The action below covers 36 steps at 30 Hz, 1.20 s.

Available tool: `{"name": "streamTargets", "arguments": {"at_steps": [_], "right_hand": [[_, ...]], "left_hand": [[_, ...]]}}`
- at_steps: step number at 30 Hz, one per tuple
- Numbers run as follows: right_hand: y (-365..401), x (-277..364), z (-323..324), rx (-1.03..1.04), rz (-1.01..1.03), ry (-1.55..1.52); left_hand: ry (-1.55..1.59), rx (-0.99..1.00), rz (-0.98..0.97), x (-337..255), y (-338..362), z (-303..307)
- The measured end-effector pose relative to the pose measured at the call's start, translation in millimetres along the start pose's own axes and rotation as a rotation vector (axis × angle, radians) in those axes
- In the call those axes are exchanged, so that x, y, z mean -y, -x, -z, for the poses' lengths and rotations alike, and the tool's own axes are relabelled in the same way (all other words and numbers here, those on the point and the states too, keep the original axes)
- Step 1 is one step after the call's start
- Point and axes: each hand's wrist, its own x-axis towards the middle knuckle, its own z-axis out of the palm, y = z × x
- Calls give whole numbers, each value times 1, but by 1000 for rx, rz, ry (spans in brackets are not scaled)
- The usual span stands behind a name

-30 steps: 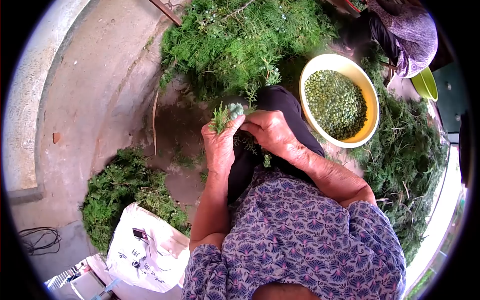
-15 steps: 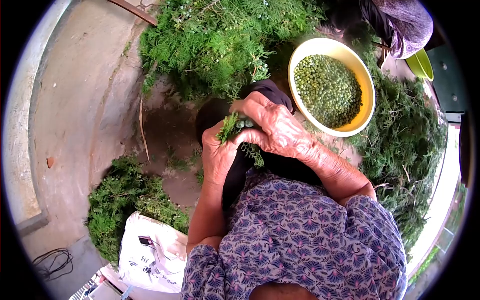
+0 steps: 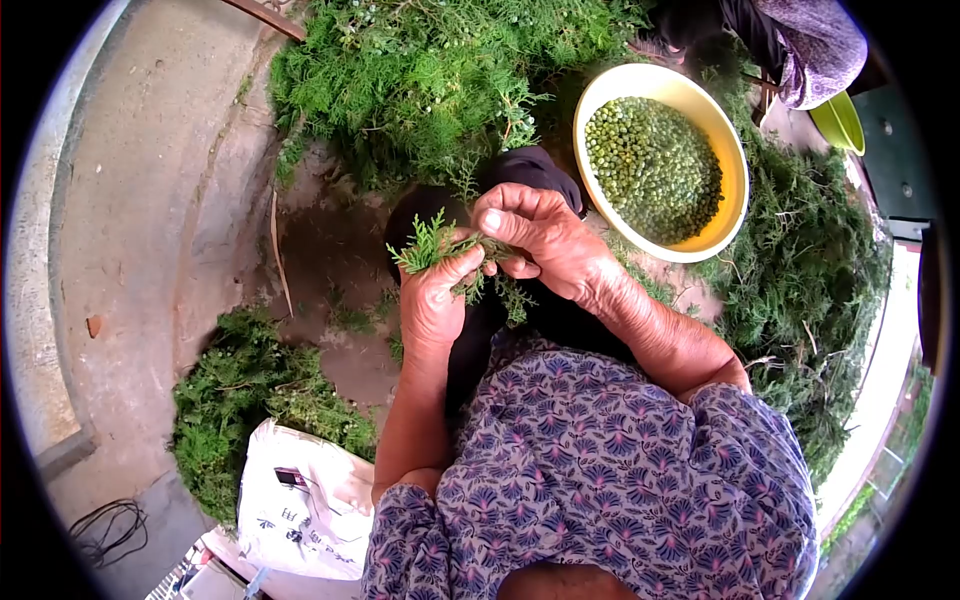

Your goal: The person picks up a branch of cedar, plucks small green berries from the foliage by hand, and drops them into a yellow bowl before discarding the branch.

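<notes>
My left hand (image 3: 434,306) is closed around a green conifer sprig (image 3: 424,243), whose flat leafy tips stick out to the left past the thumb. My right hand (image 3: 562,243) meets it from the right, its fingers curled and the thumb pressed in beside the sprig's stem. What lies inside the right fingers is hidden. More leafy bits hang below the two hands, over the dark trousers. Up and to the right of my right hand stands a yellow basin (image 3: 737,190) holding many small round green cones (image 3: 650,165).
A large heap of cut conifer branches (image 3: 430,90) lies ahead, another heap (image 3: 800,260) on the right. A smaller pile (image 3: 250,390) sits at left by a white sack (image 3: 300,520) with a small dark device (image 3: 291,478). Another person (image 3: 815,45) is at upper right, near a green basin (image 3: 842,125).
My hands have shifted apart slightly and turned; more of the sprig's tips now shows at left. The bluish-green cones seen between my fingers earlier are out of sight.
</notes>
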Motion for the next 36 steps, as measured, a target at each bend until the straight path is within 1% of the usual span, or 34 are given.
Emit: {"name": "streamTargets", "arguments": {"at_steps": [2,3,4,6,7,8,10,12,13,14,15,16,17,18,19,20,21,22,24,26,27,28,30,31,33,35,36], "right_hand": [[3,1,-2,-35,-12,-44],[5,2,-2,-71,-23,-89],[3,4,3,-131,16,-123],[7,21,9,-315,184,153],[10,30,16,-379,237,251],[13,40,27,-443,287,348],[18,55,70,-542,399,461],[27,68,94,-830,609,916],[26,70,125,-1010,684,1310],[25,66,155,-1181,745,1713],[26,67,153,-1226,796,1753],[24,65,149,-1225,796,1753],[22,60,144,-1075,801,1621],[19,55,126,-931,801,1485],[16,51,101,-806,601,1209],[18,51,63,-615,435,947],[14,41,43,-452,250,591],[17,40,21,-348,84,639],[17,29,-6,-241,-42,712],[14,3,-8,-136,166,910],[13,-2,-14,-119,114,954],[11,-11,-11,-86,188,1088],[11,-12,-15,-65,24,925],[10,-12,-14,-61,26,928],[6,-14,-10,-164,-88,598],[7,-20,-10,-196,-49,548],[8,-24,-10,-230,-14,493]], "left_hand": [[18,13,13,-1,0,1],[80,87,1,2,-2,6],[141,161,-11,5,-3,12],[117,156,-21,7,0,16],[94,123,-31,4,3,15],[71,89,-41,3,6,13],[42,85,-55,1,10,14],[81,52,-78,0,13,14],[107,-3,-57,-1,16,13],[107,-3,-57,-1,17,15],[115,5,-78,-1,17,17],[122,12,-99,-2,17,19],[97,-33,-93,-2,20,18],[92,-31,-91,-4,22,15],[24,-66,-119,-7,23,11],[-42,-102,-148,-9,25,8],[-46,-101,-150,-10,26,7],[-62,-100,-171,-10,26,7],[-78,-104,-194,-12,29,8],[-109,-102,-202,-14,31,8],[-107,-102,-203,-14,32,8],[-164,-92,-228,-14,33,8],[-220,-84,-257,-15,32,9],[-202,-75,-232,-17,31,10],[-183,-65,-213,-21,29,9],[-211,-271,-110,-26,26,2],[-210,-271,-114,-25,23,4]]}}
